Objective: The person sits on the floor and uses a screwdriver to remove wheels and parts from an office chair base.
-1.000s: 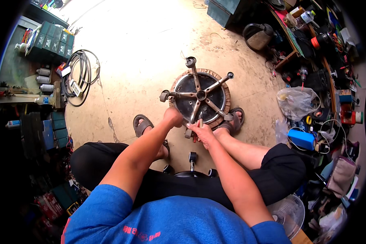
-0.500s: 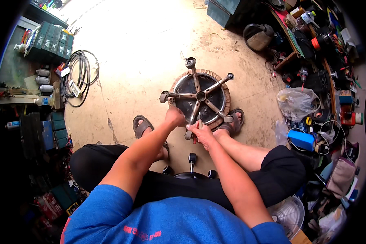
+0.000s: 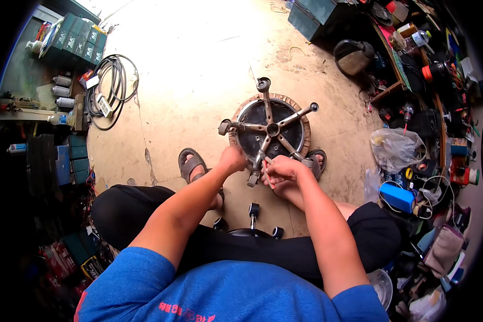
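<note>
1. Two bare hands busy at the near side of the upturned round seat [image 3: 307, 134], which sits on the floor straight ahead, just beyond the sandalled feet. Its dark underside faces up, and over it spreads the five-legged metal base [image 3: 272, 129].

2. Here's the left hand [image 3: 233, 159], over the seat's near-left rim, fingers curled in; whether anything is pinched inside, I cannot tell.

3. And the right hand [image 3: 284, 167], just right of the near leg: fingers closed around a slim hand tool [image 3: 269, 174] with a red part showing. The hands are apart, the near leg between them.

4. The step in hand, by my reading: close work around the near leg and its caster [image 3: 253, 178]. Loosening or tightening? Can't be told from here; the tool's working end is too small to make out.

5. What the next move calls for, I'd judge: the base kept steady from the left, the tool lined up squarely at the near leg, and room for the right wrist to turn.
</note>
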A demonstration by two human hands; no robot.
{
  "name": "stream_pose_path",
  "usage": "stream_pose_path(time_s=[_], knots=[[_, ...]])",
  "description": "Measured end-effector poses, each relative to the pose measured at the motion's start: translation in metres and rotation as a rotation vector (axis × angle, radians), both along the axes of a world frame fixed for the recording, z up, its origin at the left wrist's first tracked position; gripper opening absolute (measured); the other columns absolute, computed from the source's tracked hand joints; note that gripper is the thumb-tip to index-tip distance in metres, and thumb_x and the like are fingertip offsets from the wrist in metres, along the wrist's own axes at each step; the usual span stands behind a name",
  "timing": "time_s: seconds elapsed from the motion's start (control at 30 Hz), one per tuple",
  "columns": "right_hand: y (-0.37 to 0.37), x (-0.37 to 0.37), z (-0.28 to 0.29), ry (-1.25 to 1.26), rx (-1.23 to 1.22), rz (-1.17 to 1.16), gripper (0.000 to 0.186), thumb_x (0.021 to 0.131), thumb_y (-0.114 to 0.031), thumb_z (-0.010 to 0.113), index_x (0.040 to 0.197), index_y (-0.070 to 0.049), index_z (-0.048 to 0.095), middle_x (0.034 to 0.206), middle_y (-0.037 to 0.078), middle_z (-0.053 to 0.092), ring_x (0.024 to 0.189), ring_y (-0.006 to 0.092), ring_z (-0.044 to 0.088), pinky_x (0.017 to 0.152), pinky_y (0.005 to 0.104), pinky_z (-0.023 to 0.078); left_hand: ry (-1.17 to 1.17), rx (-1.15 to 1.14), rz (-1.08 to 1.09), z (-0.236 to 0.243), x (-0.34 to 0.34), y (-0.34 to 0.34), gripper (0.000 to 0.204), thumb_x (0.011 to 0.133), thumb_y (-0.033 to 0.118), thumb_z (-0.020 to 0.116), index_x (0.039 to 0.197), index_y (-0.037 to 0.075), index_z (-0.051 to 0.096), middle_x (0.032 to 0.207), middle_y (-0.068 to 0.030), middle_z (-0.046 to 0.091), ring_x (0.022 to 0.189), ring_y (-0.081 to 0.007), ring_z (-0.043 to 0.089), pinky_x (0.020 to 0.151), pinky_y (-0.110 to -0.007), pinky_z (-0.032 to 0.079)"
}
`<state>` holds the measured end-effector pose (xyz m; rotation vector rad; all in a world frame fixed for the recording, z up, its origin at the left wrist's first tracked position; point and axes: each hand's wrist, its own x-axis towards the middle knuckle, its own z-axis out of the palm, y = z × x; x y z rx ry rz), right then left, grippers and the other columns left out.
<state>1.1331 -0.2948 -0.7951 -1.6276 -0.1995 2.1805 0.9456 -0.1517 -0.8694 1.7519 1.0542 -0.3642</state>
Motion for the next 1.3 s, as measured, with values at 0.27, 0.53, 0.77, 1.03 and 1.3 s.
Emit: stream_pose_path(time_s=[0.27,0.53,0.77,1.03,1.3], knots=[[-0.004,-0.006,0.001,0.013,-0.078,0.138,0.017,0.092,-0.004,0.056,0.105,0.006,0.061,0.099,0.021,0.073,0.082,0.0263,0.075,0.063,0.0315,0.063,-0.044,-0.141,0.347,-0.007,-0.017,-0.007,0.011,0.082,0.006,0.063,0.081,-0.003,0.068,0.069,-0.0162,0.069,0.059,-0.0248,0.069,0.055,-0.038,0.056],[0.006,-0.001,0.004,-0.015,-0.038,0.069,0.019,0.095,-0.01,0.058,0.109,0.003,0.063,0.095,0.018,0.074,0.075,0.0235,0.075,0.054,0.0265,0.06,-0.13,-0.009,0.141,0.009,-0.001,-0.008,0.013,0.079,0.008,0.059,0.081,0.001,0.07,0.071,-0.0178,0.069,0.061,-0.0259,0.07,0.061,-0.04,0.057],[0.03,0.005,-0.003,0.059,-0.136,0.216,0.013,0.095,-0.005,0.057,0.102,0.001,0.065,0.093,0.018,0.075,0.075,0.0242,0.076,0.058,0.0282,0.061,-0.106,-0.078,0.225,0.012,-0.004,-0.009,0.011,0.081,0.009,0.061,0.081,0.001,0.069,0.07,-0.0154,0.069,0.06,-0.0254,0.069,0.06,-0.039,0.057],[0.038,0.01,-0.022,0.122,-0.134,0.212,0.007,0.096,-0.008,0.058,0.1,-0.006,0.063,0.082,0.013,0.071,0.067,0.0238,0.071,0.052,0.0319,0.056,-0.134,-0.168,0.265,0.015,-0.003,-0.013,0.008,0.083,0.007,0.067,0.083,0.0,0.066,0.071,-0.0105,0.068,0.06,-0.0184,0.066,0.056,-0.034,0.054],[0.026,-0.017,-0.015,-0.126,-0.085,0.136,0.011,0.092,-0.015,0.063,0.09,-0.005,0.066,0.074,0.006,0.067,0.057,0.0168,0.065,0.047,0.0295,0.048,-0.048,0.179,0.226,0.015,-0.014,-0.021,0.033,0.091,0.029,0.065,0.09,-0.004,0.068,0.086,-0.0268,0.07,0.085,-0.043,0.069,0.078,-0.048,0.055]])
